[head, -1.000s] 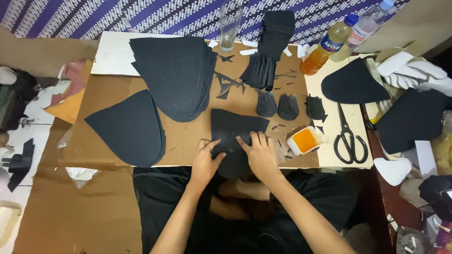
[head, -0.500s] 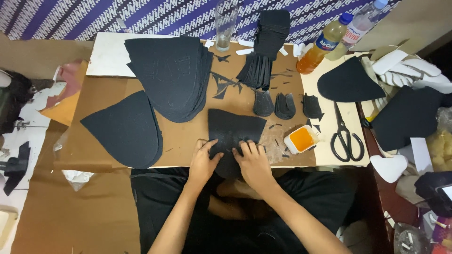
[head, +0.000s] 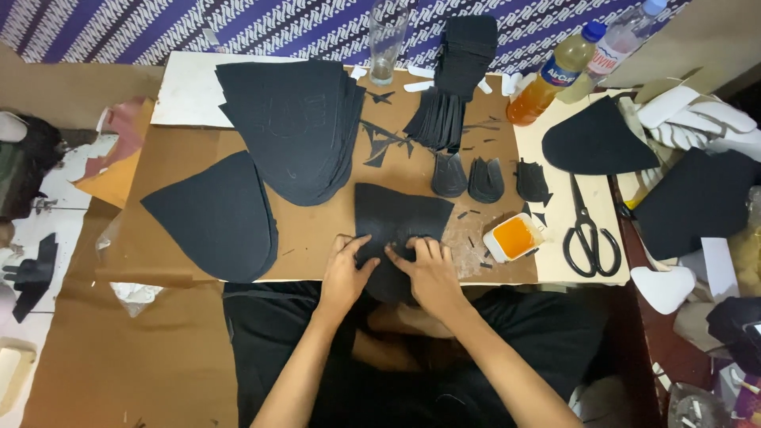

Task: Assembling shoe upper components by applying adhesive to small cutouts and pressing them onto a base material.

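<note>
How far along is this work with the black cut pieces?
Done: small shaped pieces lie in a row beside trimmed scraps. In hand: left hand and right hand press one black piece. Left: a thick stack of big black pieces sits untouched.

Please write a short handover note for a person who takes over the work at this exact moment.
Left hand and right hand: both flat, fingertips pressing the black cut piece at the board's near edge.
Stacks of black pieces lie behind; three small shaped parts to the right.
Orange glue tub open; scissors lie unused beside it.
Done: many pieces cut.
Left: cannot tell how many.
</note>
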